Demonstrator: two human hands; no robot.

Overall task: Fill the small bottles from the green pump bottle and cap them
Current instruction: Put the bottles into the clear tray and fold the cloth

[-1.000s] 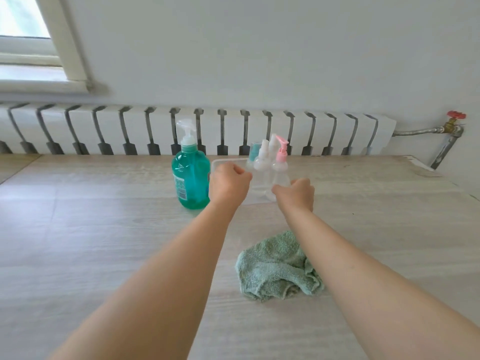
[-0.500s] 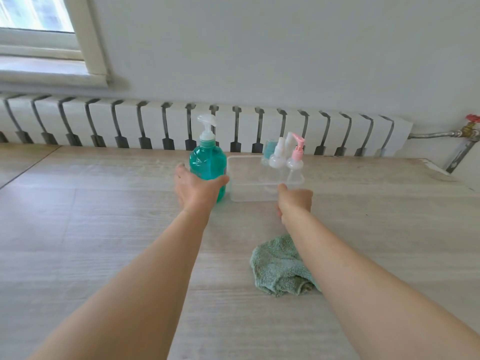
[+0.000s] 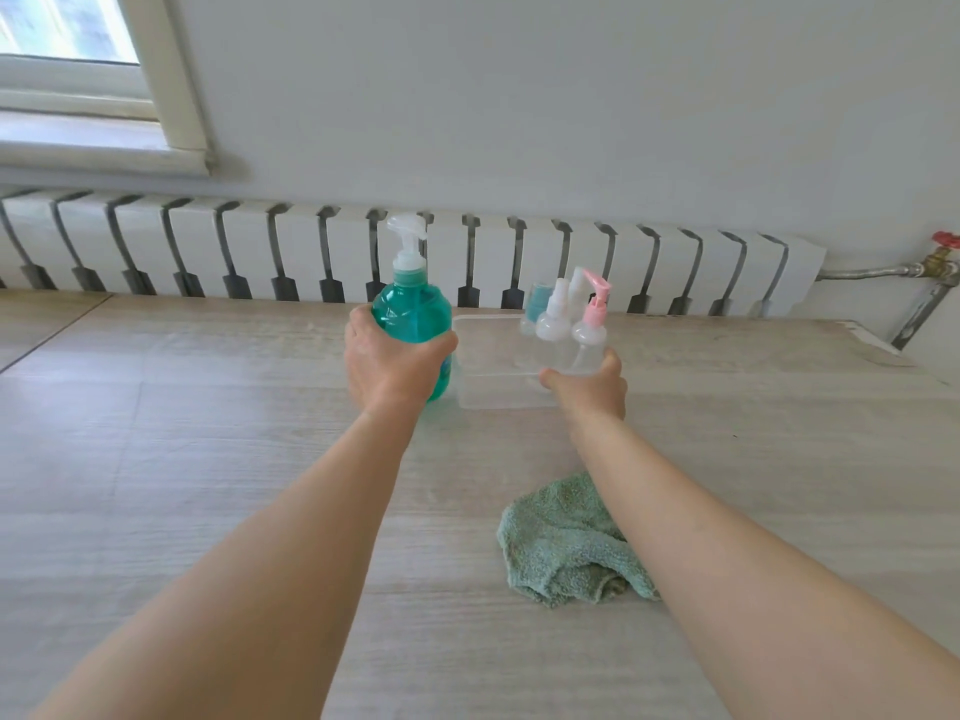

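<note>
Since half a second ago: left hand (image 3: 397, 363) now wrapped round green pump bottle (image 3: 413, 324), right hand (image 3: 589, 387) gripping pink-capped small bottle (image 3: 589, 337) in clear plastic tray (image 3: 485, 356). Risk: toppling neighbouring white-capped bottle (image 3: 553, 324) while lifting. Pump bottle mostly full; small ones seemingly empty, still capped.

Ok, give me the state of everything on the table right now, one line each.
Green pump bottle: upright, pump on, gripped by left hand.
Pink-pump small bottle: capped, looks empty, held by right hand.
White-pump small bottle: capped, looks empty, in the clear tray.
Teal-capped small bottle: capped, at the tray's rear; fill unclear.
Green towel: crumpled on the table.
</note>
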